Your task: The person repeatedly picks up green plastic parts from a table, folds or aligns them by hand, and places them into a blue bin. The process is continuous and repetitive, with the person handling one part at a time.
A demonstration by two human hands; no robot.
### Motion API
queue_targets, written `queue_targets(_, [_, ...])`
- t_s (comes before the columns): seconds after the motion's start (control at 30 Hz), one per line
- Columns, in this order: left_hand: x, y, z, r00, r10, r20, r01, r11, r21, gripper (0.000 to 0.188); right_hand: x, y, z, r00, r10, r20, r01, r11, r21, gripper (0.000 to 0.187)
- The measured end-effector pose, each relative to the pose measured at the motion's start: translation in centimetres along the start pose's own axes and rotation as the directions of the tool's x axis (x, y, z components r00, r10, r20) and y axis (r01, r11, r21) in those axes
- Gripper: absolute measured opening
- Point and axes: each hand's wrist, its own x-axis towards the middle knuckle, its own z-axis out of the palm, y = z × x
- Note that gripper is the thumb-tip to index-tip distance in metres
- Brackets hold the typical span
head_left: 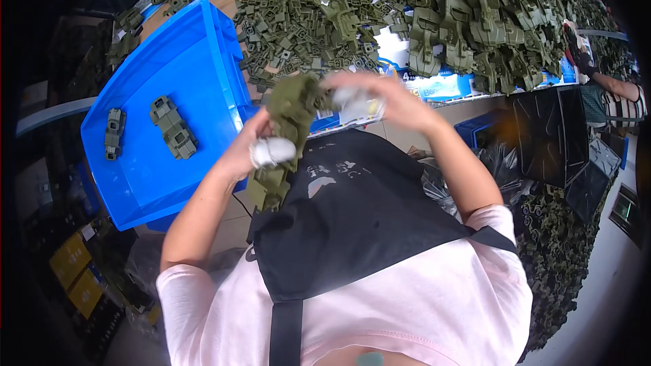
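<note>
My left hand is closed around an olive-green plastic toy vehicle body, held tilted in front of my black apron. White wrapping covers its thumb. My right hand is at the upper end of the toy, also with white wrapping on its fingers. Motion smears those fingers, so whether they grip anything does not show. On the left, a blue plastic bin holds two assembled green toy vehicles, a larger one and a smaller one.
Many small green plastic parts lie heaped on the table beyond my hands. Larger green vehicle bodies are piled to the right. Black crates stand right of me, near more green pieces. Another person's arm shows at far right.
</note>
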Motion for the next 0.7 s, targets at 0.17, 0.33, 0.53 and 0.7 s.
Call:
queue_targets(0.17, [1.6,0.1,-0.2,0.988,0.057,-0.141,-0.091,0.965,-0.247,0.051,-2.3,13.5,-0.4,0.901,0.210,-0.380,-0.407,0.716,-0.567,0.027])
queue_targets(0.33, [2.1,-0.8,1.8,0.954,-0.043,-0.297,-0.117,0.858,-0.500,0.045,-2.2,16.2,0.3,0.904,0.229,-0.361,-0.419,0.645,-0.639,0.029])
queue_targets(0.53, [2.2,-1.0,2.3,0.941,-0.156,-0.299,-0.034,0.838,-0.544,0.053,-2.4,0.7,-1.9,0.974,0.224,-0.041,-0.228,0.956,-0.183,0.024])
queue_targets(0.7, [3.2,-1.9,3.7,0.976,-0.152,-0.156,0.037,0.822,-0.568,0.036,-3.0,-5.1,2.5,0.949,0.043,0.312,0.027,0.976,-0.216,0.025])
